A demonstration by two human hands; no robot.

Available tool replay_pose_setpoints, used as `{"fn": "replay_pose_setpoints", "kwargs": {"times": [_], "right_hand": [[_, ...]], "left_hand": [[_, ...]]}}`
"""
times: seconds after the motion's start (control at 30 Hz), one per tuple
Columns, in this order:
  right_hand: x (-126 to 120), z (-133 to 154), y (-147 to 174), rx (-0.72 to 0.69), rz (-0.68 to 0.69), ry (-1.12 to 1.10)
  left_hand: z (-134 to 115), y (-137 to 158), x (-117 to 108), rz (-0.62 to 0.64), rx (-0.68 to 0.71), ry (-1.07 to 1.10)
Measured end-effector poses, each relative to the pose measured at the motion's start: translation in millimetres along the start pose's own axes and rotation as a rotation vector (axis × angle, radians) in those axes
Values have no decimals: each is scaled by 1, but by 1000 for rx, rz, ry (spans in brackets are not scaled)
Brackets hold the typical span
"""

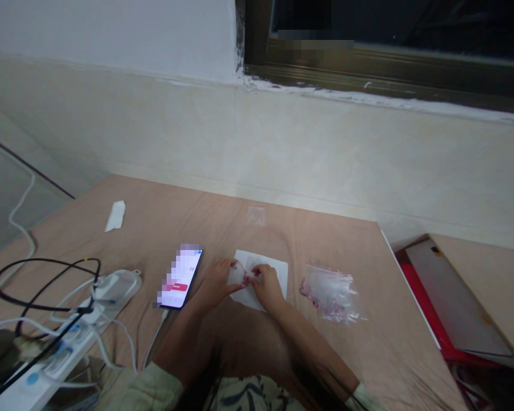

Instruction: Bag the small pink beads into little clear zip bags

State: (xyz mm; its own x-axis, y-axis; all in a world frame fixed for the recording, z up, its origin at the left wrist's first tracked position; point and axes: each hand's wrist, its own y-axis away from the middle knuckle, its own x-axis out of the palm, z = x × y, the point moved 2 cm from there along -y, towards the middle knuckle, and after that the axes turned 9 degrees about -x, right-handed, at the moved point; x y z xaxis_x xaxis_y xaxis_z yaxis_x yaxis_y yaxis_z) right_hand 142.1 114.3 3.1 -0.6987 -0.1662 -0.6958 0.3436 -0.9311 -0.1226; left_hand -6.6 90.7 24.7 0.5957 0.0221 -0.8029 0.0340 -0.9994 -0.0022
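Observation:
Over a white sheet of paper (278, 277) on the table, both hands work close together. My left hand (216, 282) has its fingers closed on a thin pink beaded string (242, 267), which curves up between the hands. My right hand (264, 285) pinches at the lower end of the same string, where small pink beads bunch near the fingertips. How the beads join the string is too small to tell. To the right of my right hand lie clear plastic bags (336, 292) with pink beaded pieces in and beside them.
A lit phone (182, 277) with a white cable lies left of the paper. Farther left is a white power strip (115, 297) with tangled cords. A small clear bag (256, 216) and a white scrap (115, 216) lie toward the wall (175, 125).

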Motion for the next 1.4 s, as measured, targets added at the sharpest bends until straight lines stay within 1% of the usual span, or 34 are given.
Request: {"fn": "replay_pose_setpoints", "kwargs": {"times": [0.07, 0.13, 0.47, 0.63, 0.8, 0.9, 0.97, 1.1, 1.17, 1.27, 1.4], "right_hand": [[5, -6, 3, -8, 59, 48], [8, -9, 5, -22, 77, 77], [4, -11, 2, 25, 35, 113], [10, -7, 0, -43, 68, 94], [11, -8, -3, -37, 72, 107], [3, -6, -5, -16, 8, 41], [-4, 1, -7, -25, -39, -34], [-11, 18, -12, -120, -12, -178], [-9, 20, -14, -104, -17, -182], [2, 10, -16, -33, -14, -86], [20, -2, -17, -16, 117, 24]], "left_hand": [[0, 1, -1, -7, -3, -1], [1, 2, -1, -13, -11, -7], [-2, 1, 0, 1, -18, -18], [-1, 0, -1, 13, -11, -21], [2, 0, 1, -10, -10, -6], [1, 0, 2, -20, -6, 6], [-1, -1, 2, -5, -9, 11], [-3, -1, 3, 13, -15, 9], [-1, -2, 3, 1, -4, 4], [4, -3, 2, -21, 9, -16], [8, -3, 1, -36, 10, -33]]}}
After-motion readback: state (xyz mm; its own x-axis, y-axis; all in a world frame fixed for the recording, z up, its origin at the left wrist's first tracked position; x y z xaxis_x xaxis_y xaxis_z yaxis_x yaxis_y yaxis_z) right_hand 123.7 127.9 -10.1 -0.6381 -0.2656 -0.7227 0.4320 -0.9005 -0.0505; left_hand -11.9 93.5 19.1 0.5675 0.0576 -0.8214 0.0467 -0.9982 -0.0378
